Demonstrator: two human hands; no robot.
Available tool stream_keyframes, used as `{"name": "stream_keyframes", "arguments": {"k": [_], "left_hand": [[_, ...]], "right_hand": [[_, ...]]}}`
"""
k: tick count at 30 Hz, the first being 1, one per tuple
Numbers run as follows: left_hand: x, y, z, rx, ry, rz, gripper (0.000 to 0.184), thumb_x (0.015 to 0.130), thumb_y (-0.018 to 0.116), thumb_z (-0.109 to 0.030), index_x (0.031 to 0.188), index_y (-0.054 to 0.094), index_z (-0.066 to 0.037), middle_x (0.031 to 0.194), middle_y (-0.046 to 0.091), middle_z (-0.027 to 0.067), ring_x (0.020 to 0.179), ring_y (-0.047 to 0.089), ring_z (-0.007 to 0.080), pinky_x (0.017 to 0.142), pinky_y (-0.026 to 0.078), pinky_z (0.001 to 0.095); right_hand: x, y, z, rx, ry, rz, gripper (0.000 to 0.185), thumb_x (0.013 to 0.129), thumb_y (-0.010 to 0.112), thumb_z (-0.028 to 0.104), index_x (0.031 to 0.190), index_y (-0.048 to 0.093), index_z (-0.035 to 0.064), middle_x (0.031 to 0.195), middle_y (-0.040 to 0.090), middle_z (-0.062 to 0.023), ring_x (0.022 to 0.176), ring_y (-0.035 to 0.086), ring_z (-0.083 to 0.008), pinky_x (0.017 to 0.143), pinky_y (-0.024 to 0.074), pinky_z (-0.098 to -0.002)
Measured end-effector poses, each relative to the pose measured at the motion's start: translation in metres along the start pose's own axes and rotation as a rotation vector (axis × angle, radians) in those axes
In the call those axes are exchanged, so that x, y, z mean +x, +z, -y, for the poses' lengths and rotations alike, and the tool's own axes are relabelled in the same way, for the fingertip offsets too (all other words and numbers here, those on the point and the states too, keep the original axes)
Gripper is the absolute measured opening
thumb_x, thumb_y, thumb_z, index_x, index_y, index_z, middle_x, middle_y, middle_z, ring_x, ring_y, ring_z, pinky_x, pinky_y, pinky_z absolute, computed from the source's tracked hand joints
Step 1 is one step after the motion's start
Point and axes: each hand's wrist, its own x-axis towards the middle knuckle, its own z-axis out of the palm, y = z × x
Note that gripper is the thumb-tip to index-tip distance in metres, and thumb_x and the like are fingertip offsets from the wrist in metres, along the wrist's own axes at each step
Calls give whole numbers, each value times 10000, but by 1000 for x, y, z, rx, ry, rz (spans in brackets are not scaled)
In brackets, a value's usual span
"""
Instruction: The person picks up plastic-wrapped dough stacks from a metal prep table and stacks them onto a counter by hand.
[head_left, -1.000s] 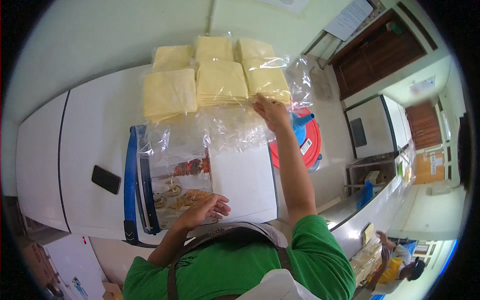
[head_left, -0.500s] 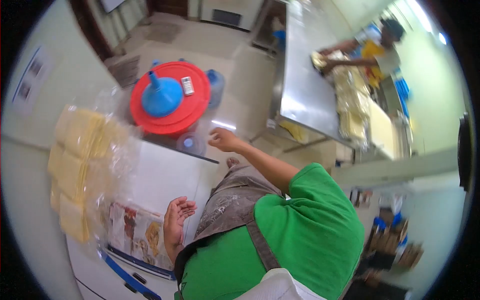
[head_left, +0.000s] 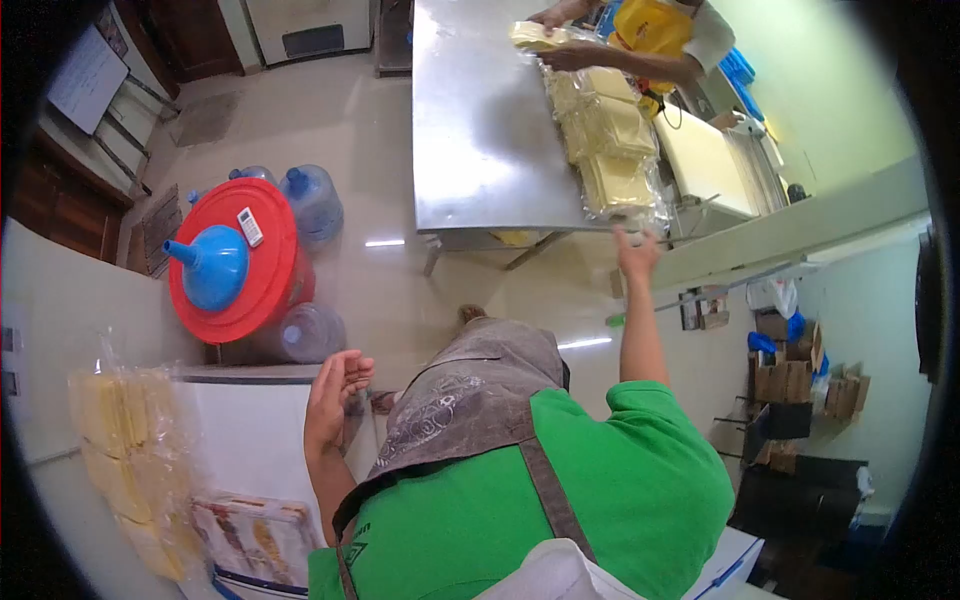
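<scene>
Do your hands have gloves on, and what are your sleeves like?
No gloves: the left hand and right hand are bare, and no watch or bracelet shows. The green cloth sleeve on the right arm is short. I can't tell about rings.

The top edge cuts off the co-worker (head_left: 652, 28); writing on the whiteboard (head_left: 88, 80) is illegibly small.

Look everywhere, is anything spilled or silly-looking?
The blue funnel looks a bit silly: it sits upside down on the red lid, wide side down and spout up, so you couldn't pour into it that way. It may just be parked there. I can't see any spills.
</scene>
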Motion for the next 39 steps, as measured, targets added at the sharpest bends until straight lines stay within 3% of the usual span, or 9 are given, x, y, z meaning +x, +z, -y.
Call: {"name": "stream_keyframes", "arguments": {"k": [5,7,14,16,20,22,26,33,39], "left_hand": [[109,124,36,101,1,42,388,1047,394,-332,1203,555,-15,1117,639,110,1045,608,186,912,469,318],[165,179,55,187,-30,142,400,1035,435,-362,1181,582,-21,1102,631,71,1044,586,147,905,459,295],[312,346,118,174,-127,251,440,1025,451,-384,1266,547,-27,1175,617,75,1069,581,155,946,455,305],[338,376,132,226,-122,214,448,1022,458,-384,1288,535,-31,1181,616,74,1079,577,152,946,455,304],[383,416,163,211,-86,157,533,1019,425,-439,1355,477,-29,1277,561,106,1160,535,177,1004,416,322],[399,439,158,296,96,162,595,1019,389,-476,1400,421,-20,1340,512,141,1220,497,221,1051,375,342],[402,484,130,277,111,117,661,1007,385,-515,1427,371,-5,1384,473,186,1267,463,264,1073,344,358],[404,505,107,330,201,175,763,949,382,-631,1391,415,-10,1348,509,220,1237,495,340,1058,361,398],[398,495,124,343,178,58,779,922,383,-665,1382,451,-40,1335,522,222,1264,463,366,1081,333,417]], "right_hand": [[190,38,-132,173,181,-179,643,842,666,451,1262,533,-17,1195,596,-222,1117,564,-342,954,450,-410],[253,70,-208,697,289,253,507,895,607,355,1254,542,3,1118,605,-162,1035,575,-268,880,483,-351],[268,71,-228,924,563,577,525,938,569,323,1362,442,41,1232,538,-123,1077,557,-226,887,472,-342],[278,94,-247,542,-244,820,584,966,553,351,1447,348,91,1357,472,-113,1207,515,-240,962,436,-354],[292,152,-260,1134,30,1118,624,974,548,384,1467,319,76,1445,417,-86,1299,455,-229,1042,388,-364],[305,218,-319,501,-469,924,606,977,544,397,1420,377,18,1383,502,-84,1231,524,-203,1057,399,-359],[290,157,-173,440,27,508,563,969,564,385,1359,450,-4,1264,596,-122,1091,617,-205,977,485,-352],[287,171,-137,1043,501,1137,460,942,626,344,1249,556,9,1164,618,-95,989,621,-177,852,513,-315],[259,155,-106,1073,460,1236,441,929,648,347,1205,593,6,1074,647,-71,869,632,-158,748,528,-289]]}}
